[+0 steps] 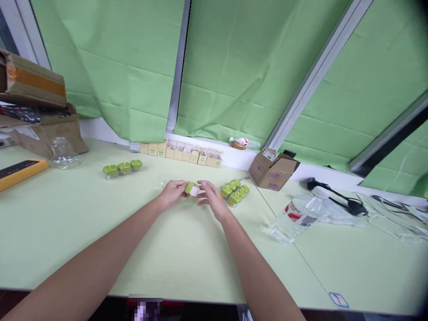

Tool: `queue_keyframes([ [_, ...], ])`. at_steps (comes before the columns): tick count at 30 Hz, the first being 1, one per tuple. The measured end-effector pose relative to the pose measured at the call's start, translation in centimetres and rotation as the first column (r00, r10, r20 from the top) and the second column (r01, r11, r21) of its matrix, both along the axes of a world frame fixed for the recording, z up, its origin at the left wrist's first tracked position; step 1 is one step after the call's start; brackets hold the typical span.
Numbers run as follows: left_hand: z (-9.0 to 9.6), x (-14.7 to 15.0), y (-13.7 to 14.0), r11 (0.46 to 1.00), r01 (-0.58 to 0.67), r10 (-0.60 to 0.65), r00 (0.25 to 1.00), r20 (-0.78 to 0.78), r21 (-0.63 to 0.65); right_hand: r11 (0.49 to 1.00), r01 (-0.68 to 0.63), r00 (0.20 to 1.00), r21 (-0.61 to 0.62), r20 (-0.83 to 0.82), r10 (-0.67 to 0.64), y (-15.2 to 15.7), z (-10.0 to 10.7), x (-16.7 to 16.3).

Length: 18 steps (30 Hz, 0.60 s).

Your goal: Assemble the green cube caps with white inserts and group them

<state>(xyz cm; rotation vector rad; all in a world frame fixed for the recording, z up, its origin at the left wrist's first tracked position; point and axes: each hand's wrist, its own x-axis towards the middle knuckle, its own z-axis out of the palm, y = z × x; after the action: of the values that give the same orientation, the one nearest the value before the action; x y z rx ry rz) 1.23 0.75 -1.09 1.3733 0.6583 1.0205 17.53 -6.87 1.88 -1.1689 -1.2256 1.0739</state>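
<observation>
My left hand is closed on a small green lid, tipped so that its whitish inner side faces right. My right hand is just to the right of the lid, fingers stretched and apart; whether a fingertip touches its edge I cannot tell. Just behind my left hand lies a small clear container, partly hidden. To the right of my right hand stands a cluster of several small clear jars with green lids. Three more green-lidded jars are lined up to the left.
Small cream boxes, some with open flaps, line the back edge. An open carton stands back right. A large water bottle tilts at right, near cables. At left are a glass vessel, cartons and an orange-black device.
</observation>
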Motion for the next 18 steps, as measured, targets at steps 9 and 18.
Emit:
queue_keyframes([
  [9, -0.7, 0.6, -0.5, 0.917, -0.087, 0.178, 0.962, -0.205, 0.39, 0.981, -0.192, 0.974, -0.034, 0.116, 0.195, 0.5, -1.8, 0.2],
  [18, 0.4, -2.4, 1.9, 0.617, -0.501, 0.64, 0.768, -0.017, 0.607, 0.989, -0.059, 0.998, -0.137, 0.019, 0.062, 0.6, -1.7, 0.3],
])
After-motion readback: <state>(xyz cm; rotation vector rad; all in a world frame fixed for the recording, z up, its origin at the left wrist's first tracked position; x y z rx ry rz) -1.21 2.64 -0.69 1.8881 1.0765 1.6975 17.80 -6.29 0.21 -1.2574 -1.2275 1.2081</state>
